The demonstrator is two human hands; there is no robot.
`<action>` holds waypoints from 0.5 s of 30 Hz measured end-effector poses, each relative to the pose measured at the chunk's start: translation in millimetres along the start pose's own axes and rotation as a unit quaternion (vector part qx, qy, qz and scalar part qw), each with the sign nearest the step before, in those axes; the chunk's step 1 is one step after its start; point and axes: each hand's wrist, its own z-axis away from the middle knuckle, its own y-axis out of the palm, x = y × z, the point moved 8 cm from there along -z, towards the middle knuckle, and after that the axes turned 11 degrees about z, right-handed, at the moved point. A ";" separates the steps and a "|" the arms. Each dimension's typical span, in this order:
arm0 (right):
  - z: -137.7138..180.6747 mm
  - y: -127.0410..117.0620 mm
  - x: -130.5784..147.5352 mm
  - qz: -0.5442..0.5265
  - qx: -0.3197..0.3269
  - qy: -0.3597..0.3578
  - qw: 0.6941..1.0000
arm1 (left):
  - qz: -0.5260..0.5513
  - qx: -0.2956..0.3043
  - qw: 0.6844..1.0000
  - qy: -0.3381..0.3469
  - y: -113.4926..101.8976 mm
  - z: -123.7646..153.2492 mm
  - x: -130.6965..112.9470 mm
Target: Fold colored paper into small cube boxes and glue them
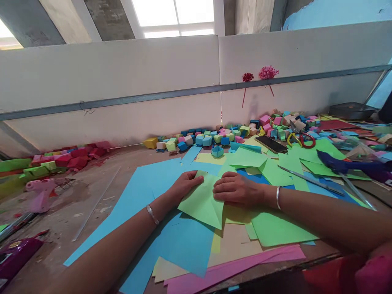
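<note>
Probably light and easily creased, the green paper above the blue sheet should suit edge holds, your left hand pinching its top, your right hand gripping its right side.

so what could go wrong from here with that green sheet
The fold might come out skewed: the left hand and right hand work the green sheet over loose, overlapping papers, such as the blue sheet, that could slide.

The right forearm lies close to a long, thin metal tool, so a sideways move might knock it or scrape the skin.
</note>
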 end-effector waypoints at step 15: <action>17.9 17.2 -49.8 -0.177 -0.033 0.338 0.924 | -0.152 -0.061 0.969 0.187 7.5 9.9 -19.8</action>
